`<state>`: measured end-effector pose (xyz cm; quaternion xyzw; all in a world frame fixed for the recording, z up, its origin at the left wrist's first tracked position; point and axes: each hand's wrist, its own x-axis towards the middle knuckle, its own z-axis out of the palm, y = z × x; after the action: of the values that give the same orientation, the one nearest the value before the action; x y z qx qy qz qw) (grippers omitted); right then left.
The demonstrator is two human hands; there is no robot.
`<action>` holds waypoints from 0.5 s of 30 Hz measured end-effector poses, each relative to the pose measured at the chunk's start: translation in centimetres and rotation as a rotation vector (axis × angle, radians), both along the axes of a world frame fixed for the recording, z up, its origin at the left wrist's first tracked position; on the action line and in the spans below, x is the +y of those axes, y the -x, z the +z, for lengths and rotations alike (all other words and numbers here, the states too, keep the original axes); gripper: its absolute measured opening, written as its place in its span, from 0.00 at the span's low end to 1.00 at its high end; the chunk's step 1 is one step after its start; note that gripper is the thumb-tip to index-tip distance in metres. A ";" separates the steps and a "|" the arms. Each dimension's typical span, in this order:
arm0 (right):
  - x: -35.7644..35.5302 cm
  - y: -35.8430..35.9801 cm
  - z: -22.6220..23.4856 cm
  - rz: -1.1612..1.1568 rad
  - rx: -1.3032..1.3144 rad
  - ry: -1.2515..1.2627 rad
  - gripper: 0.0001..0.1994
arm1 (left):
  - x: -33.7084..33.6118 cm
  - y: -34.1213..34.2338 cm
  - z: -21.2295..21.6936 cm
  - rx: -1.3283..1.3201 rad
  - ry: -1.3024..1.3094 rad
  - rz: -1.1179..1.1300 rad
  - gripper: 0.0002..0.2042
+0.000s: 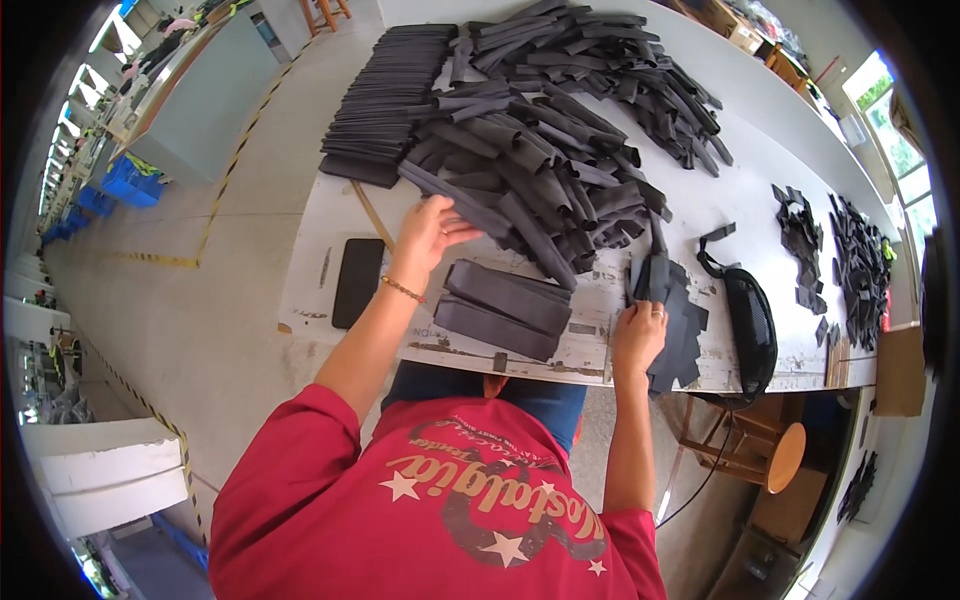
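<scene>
My left hand reaches to the near edge of a loose heap of dark grey fabric strips. Its fingers close on the end of one long, folded strip. Lower right, my right hand grips a small dark fabric piece above a fanned-out stack of flat dark pieces at the table's front edge. Between my hands lie neat piles of folded strips, side by side. How the fingertips meet the cloth is partly hidden.
A black phone-like slab lies left of my left forearm. A long row of stacked strips lines the table's far left. Another heap lies behind. A black mesh pouch rests at right, with a wooden stool below.
</scene>
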<state>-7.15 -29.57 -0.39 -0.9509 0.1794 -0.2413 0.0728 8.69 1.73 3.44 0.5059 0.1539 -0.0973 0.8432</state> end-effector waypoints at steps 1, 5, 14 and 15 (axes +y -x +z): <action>0.1 0.0 0.7 0.129 -0.139 0.004 0.02 | 0.3 0.1 -0.3 0.035 0.171 -0.091 0.10; 2.7 -0.2 4.2 0.309 -0.371 -0.238 0.06 | -0.2 0.6 -0.7 0.095 0.335 -0.189 0.09; 7.0 1.6 9.7 0.652 0.101 -0.808 0.16 | -0.9 2.8 1.7 0.143 0.383 -0.207 0.11; 7.7 1.7 10.2 0.648 0.134 -0.796 0.17 | -1.0 3.1 2.2 0.138 0.382 -0.201 0.11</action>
<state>-8.88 -21.92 9.83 -0.8698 -0.0419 -0.0580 0.4881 5.56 0.77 5.63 0.3419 0.1387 -0.2428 0.8972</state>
